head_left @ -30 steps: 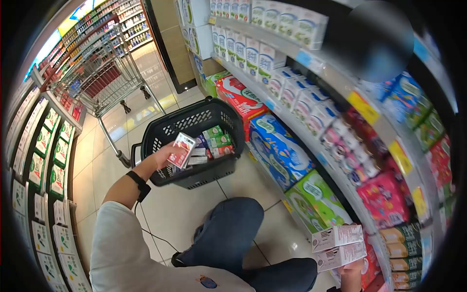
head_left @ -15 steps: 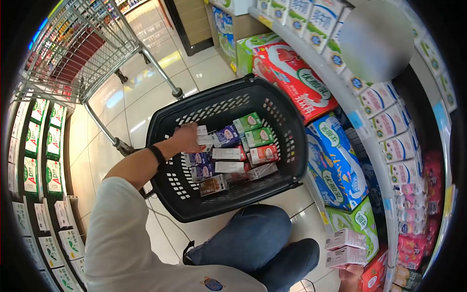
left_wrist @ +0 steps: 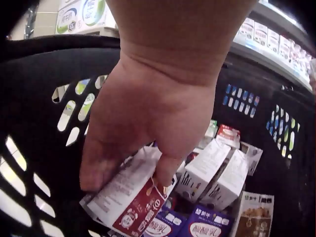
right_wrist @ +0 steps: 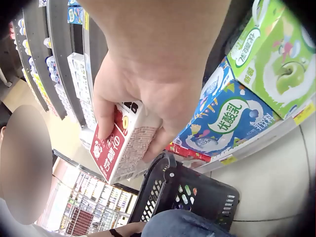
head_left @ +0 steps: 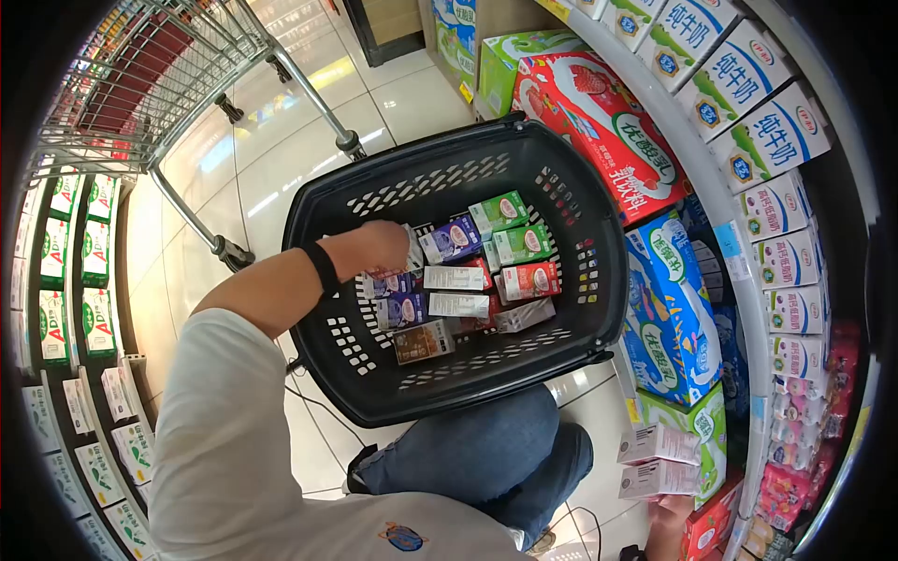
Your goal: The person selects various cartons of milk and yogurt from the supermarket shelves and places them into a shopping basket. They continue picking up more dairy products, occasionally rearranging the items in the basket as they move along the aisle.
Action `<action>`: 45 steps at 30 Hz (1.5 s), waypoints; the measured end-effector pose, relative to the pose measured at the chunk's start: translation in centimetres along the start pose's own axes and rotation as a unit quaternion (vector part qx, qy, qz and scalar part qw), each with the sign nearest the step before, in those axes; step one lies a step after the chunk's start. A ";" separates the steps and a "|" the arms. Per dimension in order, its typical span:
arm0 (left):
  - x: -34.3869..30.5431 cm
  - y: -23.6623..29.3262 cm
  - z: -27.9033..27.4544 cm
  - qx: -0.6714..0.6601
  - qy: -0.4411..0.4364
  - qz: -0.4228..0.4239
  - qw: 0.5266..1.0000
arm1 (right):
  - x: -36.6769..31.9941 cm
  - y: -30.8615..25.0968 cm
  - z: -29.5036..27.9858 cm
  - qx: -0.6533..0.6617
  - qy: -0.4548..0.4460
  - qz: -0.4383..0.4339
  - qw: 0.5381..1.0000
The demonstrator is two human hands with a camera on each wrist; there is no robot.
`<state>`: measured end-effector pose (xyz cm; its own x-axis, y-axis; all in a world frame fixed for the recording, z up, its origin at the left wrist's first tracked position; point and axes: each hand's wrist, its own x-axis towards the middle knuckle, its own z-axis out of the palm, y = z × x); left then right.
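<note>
Inside the black shopping basket, my left hand grips a small red-and-white drink carton, thumb on one side and fingers on the other. Beneath and beside it lie several small cartons: purple ones, green ones, white-sided ones and a brown one. Low at the right, by the shelf, my right hand holds two pale cartons side by side. In the right wrist view, its thumb and fingers clasp a carton with a red face.
Shelves of white milk cartons run along the right. Below them stand large red, blue and green drink boxes. A metal shopping trolley stands beyond the basket, and another stocked shelf lines the left.
My left hand has lowered its carton into the basket, down among the others. The view has tilted down toward the basket. The right hand keeps hold of its cartons by the shelf.
</note>
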<state>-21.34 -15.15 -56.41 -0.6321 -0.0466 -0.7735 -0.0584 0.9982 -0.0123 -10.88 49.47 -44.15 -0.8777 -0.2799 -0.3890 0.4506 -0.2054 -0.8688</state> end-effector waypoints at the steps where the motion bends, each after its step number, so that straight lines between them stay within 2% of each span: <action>1: -1.2 0.3 -0.8 -0.001 -0.003 0.000 1.000 | 0.5 0.1 0.2 0.000 -0.004 -0.021 1.000; 3: -4.0 1.1 -2.7 -0.014 0.046 -0.031 0.998 | 1.7 -0.6 1.6 -0.001 -0.006 -0.038 0.999; 4: -5.6 1.8 -3.2 -0.018 0.067 -0.015 0.997 | 2.3 -1.9 3.5 0.000 0.007 0.008 1.000; 5: -8.1 3.2 -4.1 -0.052 0.127 0.023 0.990 | 3.0 -2.9 5.6 0.002 0.022 0.054 0.998; 7: -13.7 7.3 -5.0 -0.109 0.262 0.131 0.950 | 5.2 -3.9 10.5 -0.034 0.039 0.056 0.997; 8: -16.8 9.9 -5.9 -0.207 0.269 0.199 0.919 | 6.4 -4.4 13.2 -0.074 0.048 0.055 0.995; 9: -19.1 12.1 -6.1 -0.272 0.258 0.261 0.889 | 7.6 -4.9 15.9 -0.044 0.042 0.076 0.995; 10: -20.4 13.9 -5.5 -0.265 0.284 0.308 0.868 | 8.6 -4.6 17.2 -0.032 0.017 0.093 0.995; 11: -20.9 15.5 -5.1 -0.206 0.353 0.385 0.827 | 9.2 -4.4 18.7 -0.016 -0.004 0.112 0.994; 12: -21.7 16.9 -4.7 -0.119 0.400 0.398 0.817 | 9.7 -4.0 20.0 -0.013 -0.040 0.119 0.992; 13: -22.1 18.3 -3.9 -0.055 0.453 0.378 0.806 | 9.8 -3.8 21.3 -0.014 -0.038 0.118 0.992; 15: -21.7 20.0 -2.5 -0.002 0.525 0.323 0.787 | 9.8 -3.6 23.5 0.044 -0.062 0.227 0.971; 16: -21.4 20.0 -2.3 -0.002 0.527 0.325 0.785 | 9.8 -2.9 23.9 0.043 -0.060 0.224 0.972; 18: -20.5 19.6 -2.4 0.020 0.492 0.217 0.843 | 10.3 -0.9 24.0 0.085 -0.096 0.271 0.954; 19: -20.1 19.2 -2.4 0.021 0.492 0.222 0.842 | 10.3 -0.5 24.6 0.087 -0.092 0.269 0.955; 22: -19.4 16.3 -2.9 -0.038 0.345 0.291 0.891 | 10.8 1.2 25.3 0.020 -0.158 0.265 0.951; 23: -19.2 15.3 -3.1 -0.035 0.345 0.296 0.890 | 11.0 1.2 25.6 0.023 -0.154 0.261 0.953; 25: -18.6 13.5 -2.9 -0.131 0.278 0.313 0.898 | 11.2 1.3 26.7 0.032 -0.209 0.295 0.932; 27: -17.7 11.7 -2.5 -0.137 0.264 0.306 0.904 | 12.2 2.4 26.2 0.011 -0.235 0.322 0.917; 29: -16.5 9.8 -2.1 -0.240 0.174 0.228 0.927 | 12.8 2.3 25.8 -0.004 -0.246 0.339 0.908; 31: -15.0 8.0 -1.6 -0.276 0.111 0.137 0.945 | 12.5 1.0 24.2 -0.035 -0.265 0.274 0.924; 32: -14.0 7.2 -0.7 -0.218 0.133 0.110 0.960 | 12.3 0.5 23.1 -0.037 -0.263 0.235 0.935; 33: -12.9 6.4 0.1 -0.216 0.132 0.111 0.961 | 12.1 -0.1 21.9 -0.039 -0.260 0.195 0.945; 34: -11.7 5.6 0.8 -0.156 0.130 0.077 0.976 | 11.8 -0.9 20.3 -0.037 -0.260 0.195 0.945; 35: -10.7 4.9 1.6 -0.095 0.127 0.043 0.986 | 11.3 -1.7 18.4 -0.033 -0.218 0.183 0.958; 36: -10.1 4.5 2.6 -0.092 0.126 0.044 0.987 | 10.6 -2.2 16.5 -0.026 -0.175 0.172 0.969; 38: -8.9 3.9 4.1 0.116 0.169 0.038 0.978 | 8.6 -2.1 12.3 -0.007 -0.084 0.121 0.989; 40: -7.5 3.2 4.7 0.153 0.155 0.041 0.975 | 6.0 -1.9 8.3 0.023 0.011 0.100 0.995; 42: -7.0 3.2 4.5 0.196 0.131 0.034 0.971 | 3.4 -1.1 4.7 0.105 0.066 0.077 0.989; 45: -6.2 3.2 6.2 0.174 0.147 0.043 0.973 | -0.2 -0.3 1.8 0.120 0.124 0.057 0.983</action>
<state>-12.84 -11.45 -55.56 -0.8195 0.0806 -0.5673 0.2377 0.9487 -0.2085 -10.58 47.91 -43.31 -0.8189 -0.0834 -0.5678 0.5475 -0.4104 -0.7293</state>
